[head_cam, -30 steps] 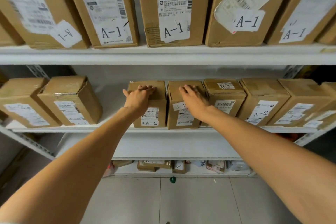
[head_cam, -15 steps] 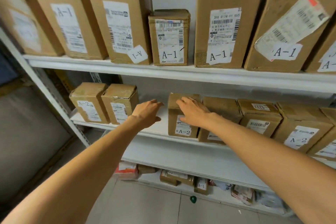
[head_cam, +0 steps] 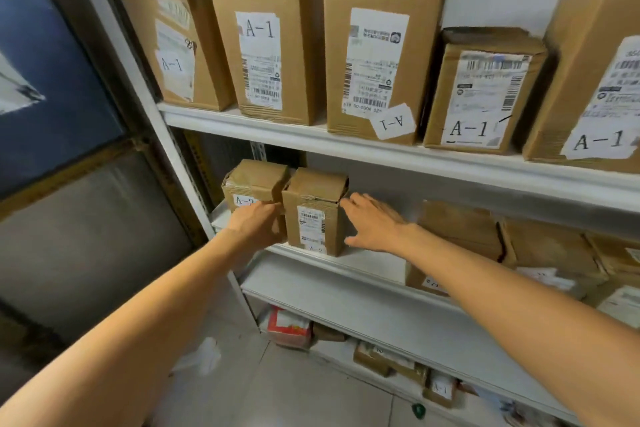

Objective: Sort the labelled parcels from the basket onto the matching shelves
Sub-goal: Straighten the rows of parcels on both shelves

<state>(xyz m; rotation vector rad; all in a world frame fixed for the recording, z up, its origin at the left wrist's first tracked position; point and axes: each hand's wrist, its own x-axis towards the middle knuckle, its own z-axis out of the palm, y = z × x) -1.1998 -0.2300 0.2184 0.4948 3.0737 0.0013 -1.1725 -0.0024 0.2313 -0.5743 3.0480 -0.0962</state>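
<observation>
Parcel (head_cam: 313,215) stands upright on the middle shelf (head_cam: 367,262), touching the left neighbour parcel (head_cam: 251,185). Its bottom tag is blurred and unreadable. Left hand (head_cam: 258,225) is against its left side and covers part of the neighbour's A-2 tag. The fingertips are hidden, so I can't tell that grip. Right hand (head_cam: 375,224) is spread, fingertips on the top right corner, thumb low by the base. The right forearm hides part of the right parcel group (head_cam: 460,232). Half a second ago the right hand lay on a parcel of that group and the left hovered over bare shelf. The view has since swung left.
</observation>
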